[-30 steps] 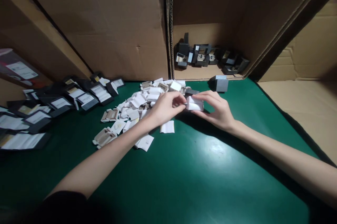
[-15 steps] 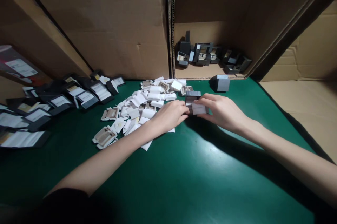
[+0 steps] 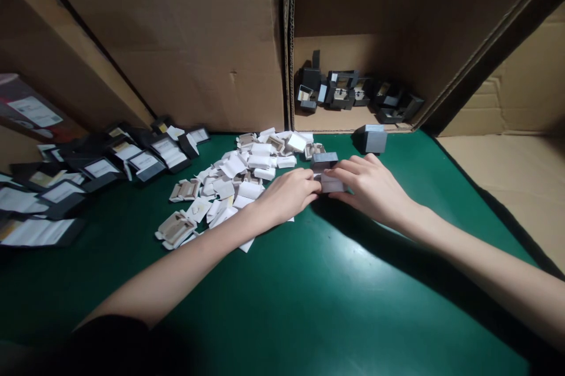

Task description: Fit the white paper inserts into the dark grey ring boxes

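A small dark grey box (image 3: pixel 324 158) stands open on the green table, its lid raised at the back. My left hand (image 3: pixel 293 190) grips the box's left side with bent fingers, partly hiding it. On the right, my right hand (image 3: pixel 366 179) has its fingers closed on a white card piece (image 3: pixel 332 184) at the front of the box. How deep the card sits in the box is hidden by my fingers. A heap of folded white card inserts (image 3: pixel 247 173) lies just left of the box. Another grey box (image 3: pixel 374 139) stands behind my right hand.
Several open black boxes with white inserts (image 3: pixel 145 164) crowd the left side. More open black boxes (image 3: pixel 342 90) stand in a cardboard compartment at the back. Cardboard walls (image 3: pixel 198 40) enclose the green table (image 3: pixel 309 305) behind and at the sides.
My right hand has shifted slightly left and its fingers now cover more of the white card. My left hand has moved slightly right along the box.
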### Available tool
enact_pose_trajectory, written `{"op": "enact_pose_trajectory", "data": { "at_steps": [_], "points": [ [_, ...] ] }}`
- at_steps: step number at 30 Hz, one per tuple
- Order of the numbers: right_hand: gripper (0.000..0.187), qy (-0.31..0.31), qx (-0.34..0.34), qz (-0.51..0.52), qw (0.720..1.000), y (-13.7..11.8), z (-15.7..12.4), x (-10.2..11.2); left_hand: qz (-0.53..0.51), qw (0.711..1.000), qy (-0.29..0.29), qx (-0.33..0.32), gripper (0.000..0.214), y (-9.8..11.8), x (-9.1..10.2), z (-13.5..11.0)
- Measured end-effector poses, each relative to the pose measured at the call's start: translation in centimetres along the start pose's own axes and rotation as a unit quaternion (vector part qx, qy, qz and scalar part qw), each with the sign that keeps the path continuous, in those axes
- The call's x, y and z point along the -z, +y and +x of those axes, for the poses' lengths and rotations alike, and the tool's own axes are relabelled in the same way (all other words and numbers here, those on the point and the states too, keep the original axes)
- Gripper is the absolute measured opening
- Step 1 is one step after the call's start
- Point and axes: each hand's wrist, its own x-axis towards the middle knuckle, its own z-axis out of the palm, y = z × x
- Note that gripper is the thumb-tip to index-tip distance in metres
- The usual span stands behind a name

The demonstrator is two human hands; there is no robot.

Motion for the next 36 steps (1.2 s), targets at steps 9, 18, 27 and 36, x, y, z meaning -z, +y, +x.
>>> {"op": "enact_pose_trajectory", "data": {
  "at_steps": [9, 18, 27, 36],
  "points": [
    [0.028, 0.009, 0.002, 0.043, 0.999, 0.3, -0.1, -0.2, 0.004, 1.0, 0.002, 0.002, 0.013, 0.0, -0.1, 0.0],
    [0.028, 0.005, 0.008, 0.042, 0.999, 0.3, -0.2, 0.1, -0.001, 1.0, -0.003, 0.008, 0.013, 0.0, -0.1, 0.0],
    [0.025, -0.006, 0.018, -0.015, 1.0, -0.5, -0.1, 0.4, 0.012, 0.999, 0.031, -0.002, 0.007, -0.3, -0.6, -0.1],
    [0.023, 0.026, 0.01, 0.011, 1.0, -0.4, -0.2, -0.5, -0.004, 0.999, 0.051, 0.006, 0.009, -0.3, -1.0, -0.1]
  ]
}}
